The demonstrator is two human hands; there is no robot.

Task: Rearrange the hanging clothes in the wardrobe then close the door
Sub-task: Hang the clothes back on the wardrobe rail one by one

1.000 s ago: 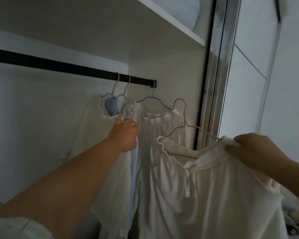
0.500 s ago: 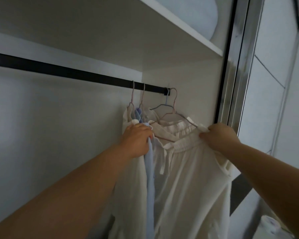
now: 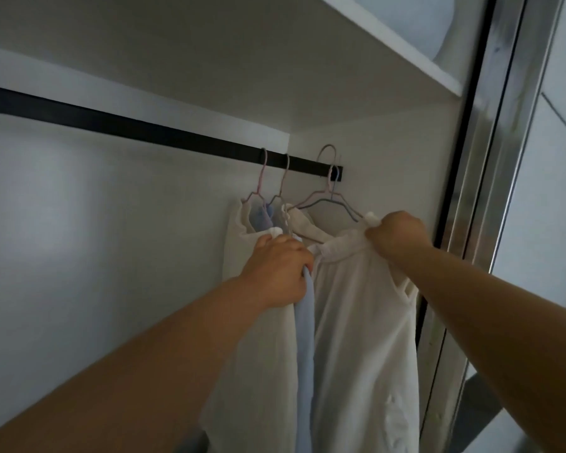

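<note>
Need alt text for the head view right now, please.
Right hand lifts a white garment on its pink hanger toward the black rail; left hand grips the blue and white clothes already hanging beside it.

Two bare forearms in view, no sleeves, cuffs, watches, bands or rings visible on either. Left hand point(image 3: 276, 269): knuckles and back of hand toward the camera, fingertips hidden; forearm enters from 7 o'clock and widens toward the frame edge. Right hand point(image 3: 397, 235): back of hand and knuckle ridge showing, fingers out of sight; forearm enters from 4 o'clock. Dim light, so fine surface detail and nails cannot be made out.
</note>
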